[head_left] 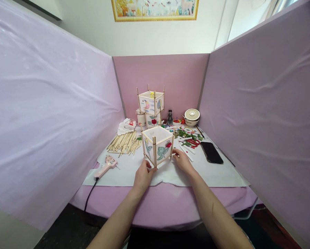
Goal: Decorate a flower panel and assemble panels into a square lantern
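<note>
A square paper lantern (162,150) with a bamboo-stick frame stands upright in front of me, its top open. Its white panels carry leaf drawings and a red flower. My left hand (145,173) grips the lantern's lower front corner, thumb and fingers closed round it. At the lower right corner, my right hand (181,159) has its fingers closed on the lantern's post. Behind it stands a taller stacked lantern (147,103), also of bamboo and decorated paper, partly hidden by the near one.
A pink glue gun (106,167) with a black cord lies at left, near a pile of bamboo sticks (126,141). To the right are red scissors (193,143), green leaves (185,133), white pens and a black phone (211,152). A lidded bowl (191,117) stands at the back.
</note>
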### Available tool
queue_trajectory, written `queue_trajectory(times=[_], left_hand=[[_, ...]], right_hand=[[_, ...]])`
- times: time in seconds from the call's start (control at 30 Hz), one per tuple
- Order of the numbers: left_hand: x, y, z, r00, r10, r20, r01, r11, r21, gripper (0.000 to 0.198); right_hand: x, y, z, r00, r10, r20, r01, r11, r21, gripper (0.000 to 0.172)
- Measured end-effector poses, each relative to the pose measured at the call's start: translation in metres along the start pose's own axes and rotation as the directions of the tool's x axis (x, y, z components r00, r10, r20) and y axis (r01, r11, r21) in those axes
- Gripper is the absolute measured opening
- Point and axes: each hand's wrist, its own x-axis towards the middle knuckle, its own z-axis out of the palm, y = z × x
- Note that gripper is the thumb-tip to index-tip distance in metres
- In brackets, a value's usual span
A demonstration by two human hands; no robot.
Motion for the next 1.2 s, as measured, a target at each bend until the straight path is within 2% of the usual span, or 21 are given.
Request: queue_trajectory(times=[0.1,0.2,0.3,0.43,0.53,0.73,0.9,0.97,1.03,1.13,1.2], left_hand=[[0.004,-0.002,-0.001,0.999,0.046,0.025,-0.045,0.998,-0.034,0.013],[0.022,0.001,-0.007,0.996,0.084,-0.012,-0.085,0.996,-0.035,0.009],[0.051,0.006,-0.015,0.992,0.112,-0.054,-0.114,0.993,-0.019,0.008],[0.078,0.0,-0.012,0.992,0.086,-0.087,-0.087,0.996,-0.008,0.011],[0.081,-0.011,-0.003,0.995,0.064,-0.079,-0.065,0.998,-0.004,0.011],[0.081,-0.021,0.005,0.997,0.05,-0.053,-0.051,0.999,-0.011,0.021],[0.087,-0.024,0.006,0.998,0.044,-0.048,-0.044,0.999,-0.01,0.019],[0.088,-0.026,0.006,0.998,0.053,-0.046,-0.054,0.998,-0.012,0.018],[0.088,-0.028,0.007,0.997,0.063,-0.043,-0.063,0.998,-0.015,0.016],[0.087,-0.029,0.007,0.997,0.064,-0.038,-0.065,0.998,-0.02,0.015],[0.087,-0.03,0.007,0.997,0.062,-0.037,-0.063,0.998,-0.023,0.015]], right_hand=[[-0.006,-0.007,0.004,0.996,-0.034,0.081,0.037,0.998,-0.042,0.028],[-0.002,-0.017,0.006,0.998,-0.046,0.035,0.047,0.998,-0.04,0.024],[0.013,-0.023,0.012,0.998,-0.055,-0.034,0.053,0.998,-0.038,0.026],[0.028,-0.017,0.026,0.997,-0.05,-0.063,0.048,0.998,-0.03,0.026],[0.027,-0.006,0.035,0.999,-0.031,-0.045,0.03,0.999,-0.023,0.026],[0.019,0.005,0.042,0.996,-0.002,-0.086,0.0,1.0,-0.028,0.039],[0.016,0.001,0.036,0.977,-0.029,-0.211,0.016,0.998,-0.061,0.029],[0.015,-0.012,0.032,0.968,-0.033,-0.25,0.023,0.999,-0.043,0.022],[0.008,-0.04,0.028,0.964,-0.022,-0.264,0.035,0.998,0.045,0.022],[-0.025,-0.104,0.017,0.976,-0.038,-0.214,0.092,0.964,0.248,0.029],[-0.063,-0.149,0.005,0.991,-0.098,-0.086,0.124,0.914,0.386,0.029]])
